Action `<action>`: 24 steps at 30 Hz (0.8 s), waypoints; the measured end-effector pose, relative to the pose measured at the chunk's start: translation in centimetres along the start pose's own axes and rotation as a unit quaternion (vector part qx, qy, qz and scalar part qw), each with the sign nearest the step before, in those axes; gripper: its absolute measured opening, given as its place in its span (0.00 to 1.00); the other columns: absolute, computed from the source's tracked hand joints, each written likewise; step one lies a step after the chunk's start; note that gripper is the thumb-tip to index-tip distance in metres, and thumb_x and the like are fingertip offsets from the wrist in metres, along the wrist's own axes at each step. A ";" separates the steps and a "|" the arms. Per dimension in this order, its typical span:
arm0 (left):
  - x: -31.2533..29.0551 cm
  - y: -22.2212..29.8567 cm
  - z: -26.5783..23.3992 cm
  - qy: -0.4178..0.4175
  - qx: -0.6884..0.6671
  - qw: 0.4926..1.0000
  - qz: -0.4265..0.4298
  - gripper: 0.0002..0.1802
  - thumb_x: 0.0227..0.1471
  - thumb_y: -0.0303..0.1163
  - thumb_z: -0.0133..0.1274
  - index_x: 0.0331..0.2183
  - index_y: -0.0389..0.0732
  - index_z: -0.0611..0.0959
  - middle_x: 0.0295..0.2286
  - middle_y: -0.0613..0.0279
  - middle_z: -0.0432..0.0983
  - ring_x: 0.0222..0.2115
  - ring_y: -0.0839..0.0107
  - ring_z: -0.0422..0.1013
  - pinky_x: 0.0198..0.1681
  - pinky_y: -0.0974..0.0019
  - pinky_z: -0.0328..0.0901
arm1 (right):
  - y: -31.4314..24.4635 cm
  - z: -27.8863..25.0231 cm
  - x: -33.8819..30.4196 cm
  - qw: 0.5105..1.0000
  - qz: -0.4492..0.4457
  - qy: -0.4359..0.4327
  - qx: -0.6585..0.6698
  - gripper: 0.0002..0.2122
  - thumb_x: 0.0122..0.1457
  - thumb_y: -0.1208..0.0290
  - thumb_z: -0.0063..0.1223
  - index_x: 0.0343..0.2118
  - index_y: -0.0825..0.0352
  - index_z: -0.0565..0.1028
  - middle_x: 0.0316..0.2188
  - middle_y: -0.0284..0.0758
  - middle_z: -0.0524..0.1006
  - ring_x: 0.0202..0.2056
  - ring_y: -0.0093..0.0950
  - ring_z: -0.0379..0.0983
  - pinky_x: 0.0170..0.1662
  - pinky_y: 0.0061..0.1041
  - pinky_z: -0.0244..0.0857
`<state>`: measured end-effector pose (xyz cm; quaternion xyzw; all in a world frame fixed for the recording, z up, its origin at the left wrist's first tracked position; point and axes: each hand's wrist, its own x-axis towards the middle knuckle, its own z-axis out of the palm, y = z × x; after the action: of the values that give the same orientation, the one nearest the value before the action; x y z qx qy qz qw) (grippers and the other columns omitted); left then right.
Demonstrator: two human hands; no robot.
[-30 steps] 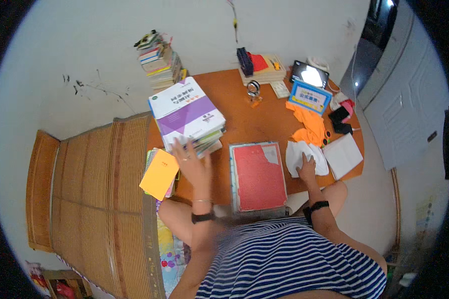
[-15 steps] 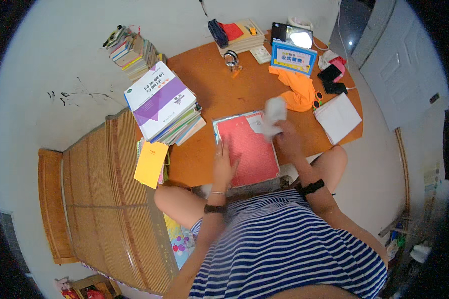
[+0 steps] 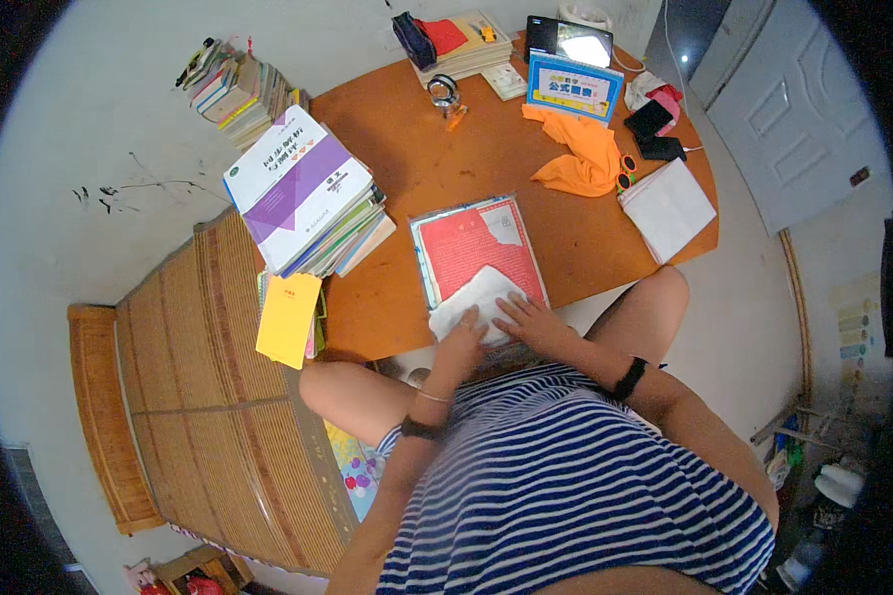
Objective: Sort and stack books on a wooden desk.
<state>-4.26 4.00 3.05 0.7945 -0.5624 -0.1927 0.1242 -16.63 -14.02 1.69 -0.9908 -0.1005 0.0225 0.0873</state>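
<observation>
A red-covered booklet lies with papers in a clear sleeve at the near edge of the desk. Over its lower part is spread a white cloth, which hides that end of the cover. On the cloth's near left part rests my left hand, fingers stretched forward. My right hand lies on the cloth's right side with its fingers apart. Neither hand grips the cloth; both press on it from above.
A tall stack of books stands left, with a yellow booklet beside it. To the right are an orange cloth, folded white cloths and a blue desk card. More books lie at the back.
My right hand has brought the white cloth from above the booklet's far right corner down onto its near part. My left hand has moved nearer to me, from the red cover onto the cloth.
</observation>
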 end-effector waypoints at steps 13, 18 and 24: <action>11.2 -5.6 -1.7 0.139 0.057 0.988 -0.043 0.25 0.44 0.24 0.44 0.48 0.35 0.67 0.55 0.44 0.53 0.55 0.52 0.54 0.53 0.51 0.55 | 8.9 0.4 10.6 0.991 0.092 0.092 -0.034 0.19 0.55 0.71 0.37 0.52 0.56 0.64 0.58 0.39 0.55 0.58 0.44 0.51 0.57 0.44 0.49; 13.3 -4.8 -3.8 0.113 0.064 0.990 -0.058 0.28 0.44 0.24 0.46 0.50 0.37 0.66 0.55 0.42 0.52 0.54 0.49 0.55 0.53 0.50 0.56 | 9.7 -1.4 11.9 0.982 0.181 0.050 0.028 0.20 0.55 0.72 0.38 0.53 0.57 0.63 0.59 0.42 0.54 0.59 0.42 0.50 0.58 0.37 0.51; 8.4 -0.7 -0.4 0.075 0.118 0.990 -0.011 0.23 0.47 0.26 0.43 0.48 0.45 0.72 0.55 0.53 0.55 0.55 0.58 0.55 0.54 0.49 0.53 | 6.1 -0.6 3.4 0.989 0.130 0.047 0.059 0.16 0.53 0.73 0.39 0.46 0.61 0.68 0.56 0.41 0.59 0.57 0.42 0.54 0.55 0.35 0.56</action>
<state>-1.01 -3.70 1.73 0.8218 -0.5615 -0.0667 0.0695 -12.12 -19.32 1.09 -0.9886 0.0344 -0.0069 0.1463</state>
